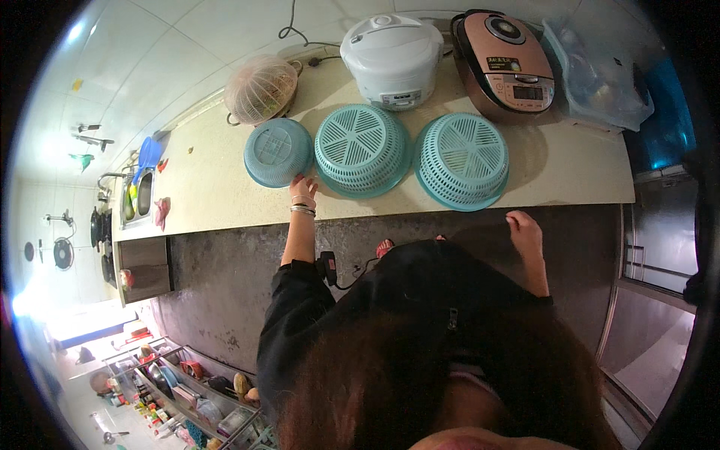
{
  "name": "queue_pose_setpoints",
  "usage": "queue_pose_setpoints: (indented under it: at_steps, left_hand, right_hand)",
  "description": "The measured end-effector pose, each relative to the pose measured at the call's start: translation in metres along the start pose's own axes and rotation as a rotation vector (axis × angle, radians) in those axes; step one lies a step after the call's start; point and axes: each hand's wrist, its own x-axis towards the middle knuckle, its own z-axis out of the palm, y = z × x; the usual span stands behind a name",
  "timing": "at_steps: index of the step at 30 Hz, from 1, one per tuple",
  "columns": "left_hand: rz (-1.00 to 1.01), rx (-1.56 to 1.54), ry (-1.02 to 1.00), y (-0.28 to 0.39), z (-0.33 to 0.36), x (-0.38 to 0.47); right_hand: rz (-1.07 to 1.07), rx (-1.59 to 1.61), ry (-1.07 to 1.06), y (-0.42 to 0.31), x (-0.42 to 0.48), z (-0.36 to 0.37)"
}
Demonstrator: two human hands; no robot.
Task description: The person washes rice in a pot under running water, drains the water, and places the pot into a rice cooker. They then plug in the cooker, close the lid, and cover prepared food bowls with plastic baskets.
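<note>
Three teal plastic colander baskets lie upside down in a row on the pale countertop. My left hand (303, 190), with bangles at the wrist, is at the near rim of the smaller left basket (278, 152); whether the fingers grip that rim is hard to tell. Just right of it stands the slotted middle basket (363, 149), and farther right is a similar right basket (462, 160). My right hand (524, 229) hangs off the counter's front edge, near the right basket but apart from it, its fingers curled and nothing visible in them.
Behind the baskets stand a mesh-covered wicker basket (261, 90), a white rice cooker (391, 62), a pink rice cooker (506, 67) and a clear plastic bin (599, 84). A sink (138, 197) with a blue ladle (148, 154) is at the left. A loaded shelf rack (191, 394) stands lower left.
</note>
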Motion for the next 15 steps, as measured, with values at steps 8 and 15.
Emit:
queue_pose_setpoints:
  at_steps: [8, 15]
  left_hand:
    - [0.036, -0.092, -0.135, -0.006, -0.02, -0.002]
    - [0.437, -0.008, 0.15, 0.022, -0.013, -0.044]
  right_hand:
    - [0.083, -0.002, 0.054, 0.035, -0.014, -0.021]
    - [0.238, 0.087, 0.103, 0.057, -0.004, -0.045]
